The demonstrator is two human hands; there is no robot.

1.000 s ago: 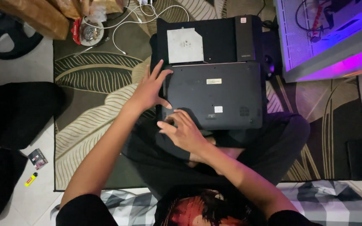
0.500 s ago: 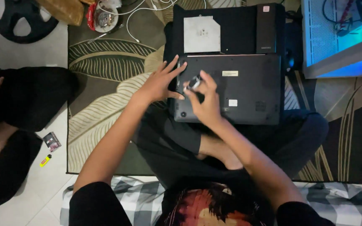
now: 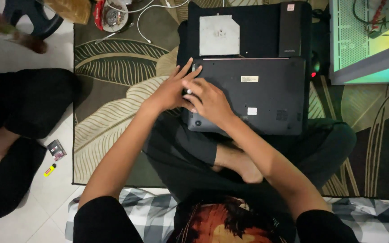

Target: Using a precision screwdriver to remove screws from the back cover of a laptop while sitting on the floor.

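- Laptop [image 3: 253,96]: a dark one, turned underside up, lying across the lap of the person sitting cross-legged on the leaf-patterned rug [image 3: 113,90]; its far edge touches a black mat [image 3: 262,27].
- The left hand [image 3: 172,90] lies flat with fingers spread on the near-left corner of the base; it grasps nothing, only presses down. Keeping that palm flat steadies the case, in my judgement.
- The right hand [image 3: 210,101] is curled just beside it, fingers closed around something small and pale at the fingertips; what it is cannot be told. The two hands touch.
- Working at that corner well seems to call for light, straight pressure and no twisting, since the base rests on legs, not a firm surface.
- On the mat sit a flat silver drive [image 3: 219,35] and a long black battery [image 3: 290,29], well apart from the hands; small parts are best kept there, not on the rug.
- A glowing computer case [image 3: 370,40] stands to the right, and another person's dark-clothed legs [image 3: 14,112] are at the left, near a yellow lighter [image 3: 49,170] on the tiles.
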